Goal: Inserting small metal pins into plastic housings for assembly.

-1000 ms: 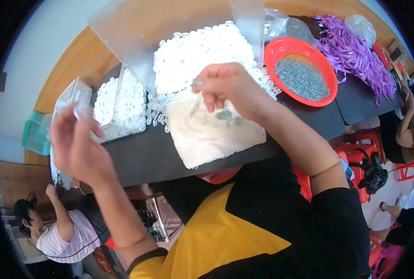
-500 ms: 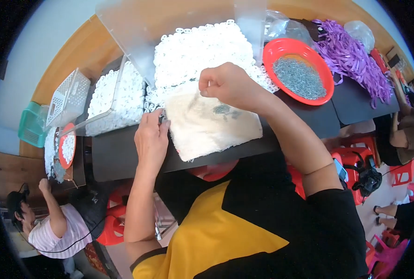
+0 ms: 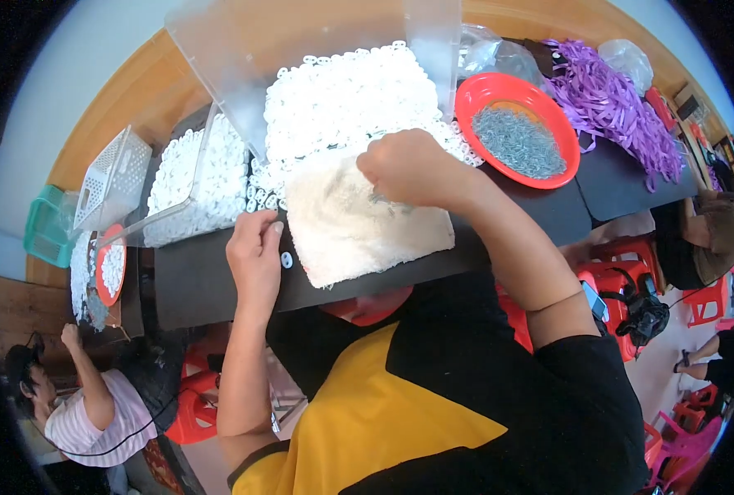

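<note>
A cream cloth point(image 3: 367, 239) with dark smudges lies flat at the front of the dark table. Over its upper part hovers or rests my right hand point(image 3: 408, 169), closed in a fist; whatever its fingers hold is hidden. Left of the cloth, my left hand point(image 3: 254, 252) is curled, thumb drawn against the fingers, and I cannot make out anything in it. One loose white oval plastic piece point(image 3: 287, 260) with holes lies between that hand and the cloth. Beyond the cloth, a big heap of similar white pieces point(image 3: 350, 99) spills from a clear plastic bin point(image 3: 218, 49).
A red plate point(image 3: 566, 124) of small metal pins stands at the right, beside a pile of purple straps point(image 3: 623, 115). Leftward are a second clear bin point(image 3: 193, 186) of white pieces, a white basket point(image 3: 111, 177) and a green basket point(image 3: 47, 227). Another person point(image 3: 94, 404) sits at the left.
My left hand has drawn back from the white pieces toward me, fingers now curled, and a loose white piece shows beside it. My right fist has lowered toward the cloth.
</note>
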The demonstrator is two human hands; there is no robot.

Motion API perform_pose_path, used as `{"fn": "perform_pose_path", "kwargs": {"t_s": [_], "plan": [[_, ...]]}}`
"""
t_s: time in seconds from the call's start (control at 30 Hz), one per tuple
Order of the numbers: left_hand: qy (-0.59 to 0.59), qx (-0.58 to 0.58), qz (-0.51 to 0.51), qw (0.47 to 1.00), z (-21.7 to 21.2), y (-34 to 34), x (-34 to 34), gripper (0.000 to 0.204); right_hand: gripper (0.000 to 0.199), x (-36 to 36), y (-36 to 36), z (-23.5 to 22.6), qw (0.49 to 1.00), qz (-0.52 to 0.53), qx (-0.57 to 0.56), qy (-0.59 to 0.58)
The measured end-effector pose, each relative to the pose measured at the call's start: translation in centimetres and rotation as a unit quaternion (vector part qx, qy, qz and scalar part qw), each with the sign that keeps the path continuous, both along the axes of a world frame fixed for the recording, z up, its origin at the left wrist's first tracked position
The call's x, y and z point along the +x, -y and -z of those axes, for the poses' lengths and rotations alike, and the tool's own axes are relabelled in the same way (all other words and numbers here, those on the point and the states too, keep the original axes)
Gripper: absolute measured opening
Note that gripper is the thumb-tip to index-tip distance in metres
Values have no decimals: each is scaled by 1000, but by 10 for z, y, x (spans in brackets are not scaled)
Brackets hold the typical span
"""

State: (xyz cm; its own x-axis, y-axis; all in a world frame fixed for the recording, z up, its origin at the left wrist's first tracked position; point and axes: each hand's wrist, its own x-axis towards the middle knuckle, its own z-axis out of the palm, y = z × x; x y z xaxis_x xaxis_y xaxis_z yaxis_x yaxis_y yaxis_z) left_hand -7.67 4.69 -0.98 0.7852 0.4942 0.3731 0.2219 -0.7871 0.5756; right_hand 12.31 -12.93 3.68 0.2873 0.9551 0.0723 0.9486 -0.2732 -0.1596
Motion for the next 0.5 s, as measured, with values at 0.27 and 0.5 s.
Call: {"fn": "perform_pose_path", "kwargs": {"t_s": [0.27,0.5], "plan": [[15,90,63,994,-5,20,-32,19,6,-8,-6,-4,969,-12,150,-197],[33,86,32,995,1,12,-18,19,6,-10,-11,13,967,-21,185,-175]]}}
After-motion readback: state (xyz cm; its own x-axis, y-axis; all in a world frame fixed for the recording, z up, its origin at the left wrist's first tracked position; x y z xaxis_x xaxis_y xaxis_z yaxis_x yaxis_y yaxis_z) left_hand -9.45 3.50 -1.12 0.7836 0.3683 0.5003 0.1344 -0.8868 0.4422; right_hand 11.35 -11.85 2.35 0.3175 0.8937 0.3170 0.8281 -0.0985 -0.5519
